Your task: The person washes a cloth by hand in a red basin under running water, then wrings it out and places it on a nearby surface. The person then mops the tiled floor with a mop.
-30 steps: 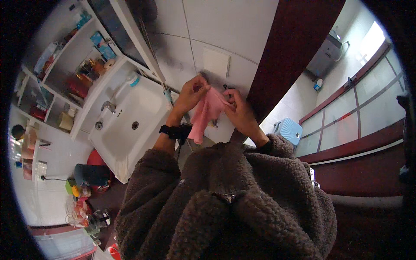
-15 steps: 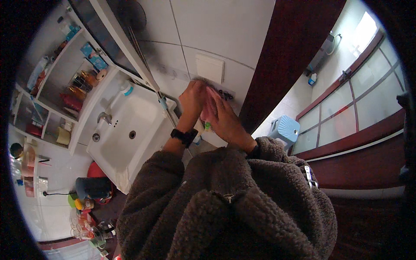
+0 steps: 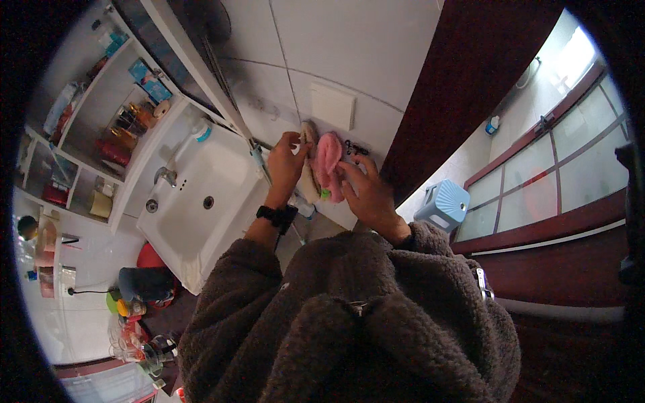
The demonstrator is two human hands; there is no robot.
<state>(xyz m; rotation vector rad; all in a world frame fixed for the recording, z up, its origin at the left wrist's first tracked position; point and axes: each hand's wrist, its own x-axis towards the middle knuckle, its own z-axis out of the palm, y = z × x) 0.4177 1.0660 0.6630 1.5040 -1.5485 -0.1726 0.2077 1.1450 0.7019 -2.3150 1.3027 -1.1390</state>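
Against the far wall [image 3: 369, 40], right of the basin [image 3: 235, 176] and left of the dark red frame [image 3: 463, 80], pink cloth [image 3: 328, 153] in a bunched, looped drape between both hands. Just beside it on the left, beige cloth [image 3: 310, 183]; just beside it on the right, dark hooks [image 3: 356, 148]; higher up, white plate [image 3: 332, 106]. Means of support for the pink cloth not clear.

Left hand [image 3: 287, 166] near the beige cloth's upper left edge, fingers loosely curved, thumb apart, nothing visibly gripped; contact hard to tell. Right hand [image 3: 371, 195] on the near right side of the pink cloth, fingers parted, nothing clamped between them; touching or merely close, impossible to tell.

Judging by the plump, sagging folds, probably soft, limp and light, with hardly any stiffness and little risk of breakage. Likely grippy rather than slippery; perhaps heavier if damp, though no wetness visible. Best taken by the thick upper fold, in a broad pinch through several layers at once. With only one thin layer caught, likely to stretch or come unfolded. Near the hooks, possibly prone to snagging, so better eased away from the wall than dragged sideways.
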